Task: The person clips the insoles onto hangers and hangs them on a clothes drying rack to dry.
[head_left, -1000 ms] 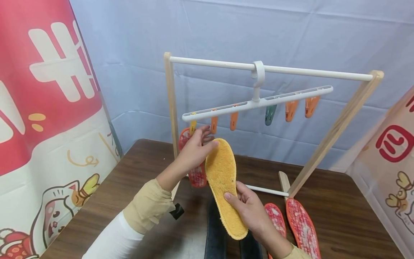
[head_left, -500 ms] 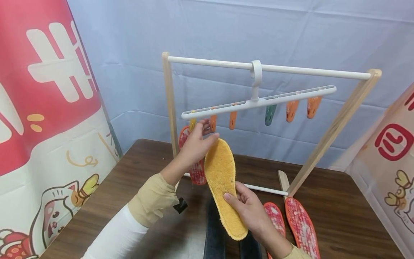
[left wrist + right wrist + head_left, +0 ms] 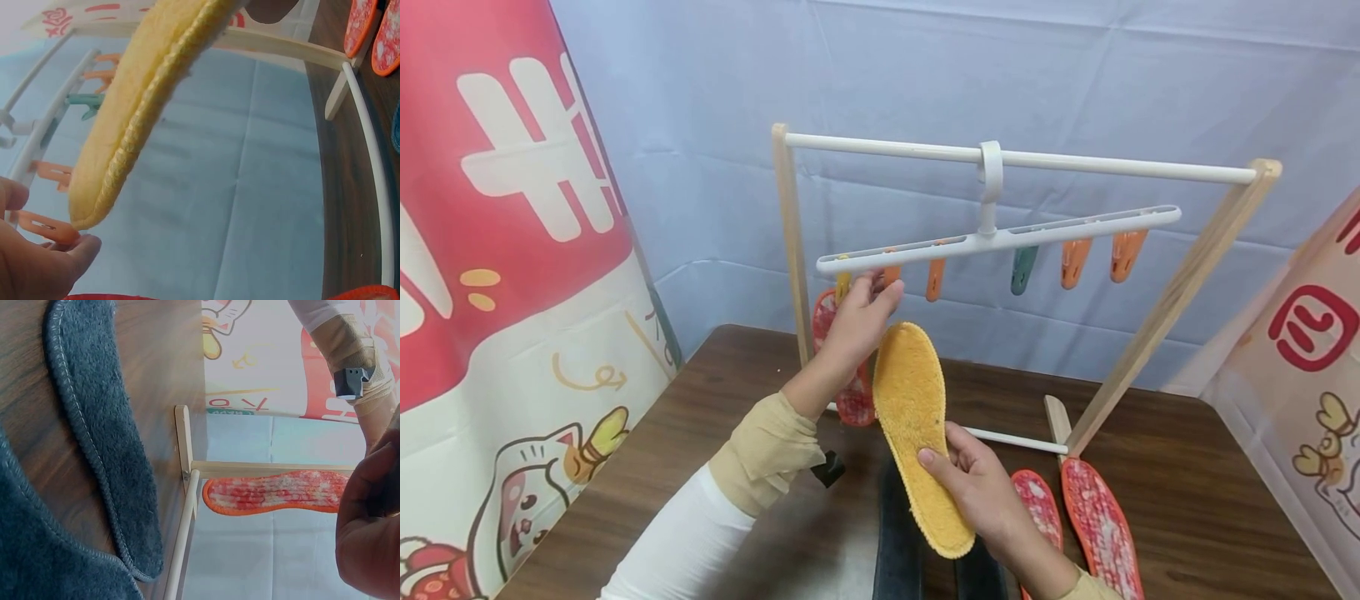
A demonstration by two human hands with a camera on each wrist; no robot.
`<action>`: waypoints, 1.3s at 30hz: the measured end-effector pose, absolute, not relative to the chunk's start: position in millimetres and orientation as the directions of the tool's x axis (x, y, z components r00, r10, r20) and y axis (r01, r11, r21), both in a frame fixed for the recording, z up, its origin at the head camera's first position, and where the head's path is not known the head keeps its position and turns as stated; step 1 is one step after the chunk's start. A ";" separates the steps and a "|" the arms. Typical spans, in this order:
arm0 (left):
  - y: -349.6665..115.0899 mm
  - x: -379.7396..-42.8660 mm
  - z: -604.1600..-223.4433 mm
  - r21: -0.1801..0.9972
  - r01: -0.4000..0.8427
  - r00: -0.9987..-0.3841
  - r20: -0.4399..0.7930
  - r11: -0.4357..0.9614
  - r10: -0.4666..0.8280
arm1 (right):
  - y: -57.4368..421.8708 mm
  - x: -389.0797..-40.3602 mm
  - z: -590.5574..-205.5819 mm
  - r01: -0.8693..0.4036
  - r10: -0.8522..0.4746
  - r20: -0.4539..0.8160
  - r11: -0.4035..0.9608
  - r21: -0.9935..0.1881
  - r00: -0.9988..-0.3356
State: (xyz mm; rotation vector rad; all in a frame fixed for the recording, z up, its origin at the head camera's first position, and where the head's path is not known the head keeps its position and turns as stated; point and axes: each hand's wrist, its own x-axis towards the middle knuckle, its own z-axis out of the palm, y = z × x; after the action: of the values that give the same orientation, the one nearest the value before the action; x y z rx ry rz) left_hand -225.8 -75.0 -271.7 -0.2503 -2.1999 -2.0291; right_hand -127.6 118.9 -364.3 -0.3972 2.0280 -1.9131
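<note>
My right hand grips a fuzzy yellow insole by its lower side, with the thumb on its face. The insole leans upright below a white hanger. My left hand is raised to the hanger's left part, its thumb and fingers around an orange clothespin. In the left wrist view, the insole's upper tip lies close to that clothespin; I cannot tell if they touch. Left of this hand, a yellow clothespin holds a red-and-white insole, partly hidden by my wrist.
The hanger hooks on a wooden rack's white rod. Another orange clothespin, a green clothespin and further orange ones hang from it. Two red-and-white insoles and dark blue insoles lie on the brown table.
My left hand has risen from beside the yellow insole's top to the orange clothespin. The right hand and its insole have stayed nearly still. The hanger has tilted slightly.
</note>
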 end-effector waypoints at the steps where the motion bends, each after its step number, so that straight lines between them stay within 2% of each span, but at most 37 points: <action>1: -75.2 -225.9 -271.5 0.975 0.214 -0.977 0.213 0.064 0.030 | 118.7 -127.7 -364.2 0.019 -0.415 -0.044 0.064 -0.998 -0.909; 12: -76.7 -226.4 -269.9 0.955 0.295 -0.954 0.295 0.006 0.047 | 116.4 -127.4 -363.0 0.019 -0.416 -0.045 0.067 -0.998 -0.908; 24: -79.4 -230.0 -270.4 0.948 0.317 -0.947 0.317 -0.017 0.058 | 113.6 -126.6 -362.0 0.023 -0.417 -0.045 0.058 -0.998 -0.908; 39: -79.1 -229.1 -269.7 0.968 0.246 -0.969 0.246 -0.048 -0.009 | 112.8 -127.0 -362.7 0.032 -0.412 -0.053 0.057 -0.998 -0.910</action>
State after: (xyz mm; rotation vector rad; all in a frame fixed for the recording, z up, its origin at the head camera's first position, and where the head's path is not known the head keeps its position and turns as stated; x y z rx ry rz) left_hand -229.1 -79.1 -269.7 -0.2580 -2.0355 -2.1389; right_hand -127.0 112.8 -362.7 -0.3821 2.0172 -1.9186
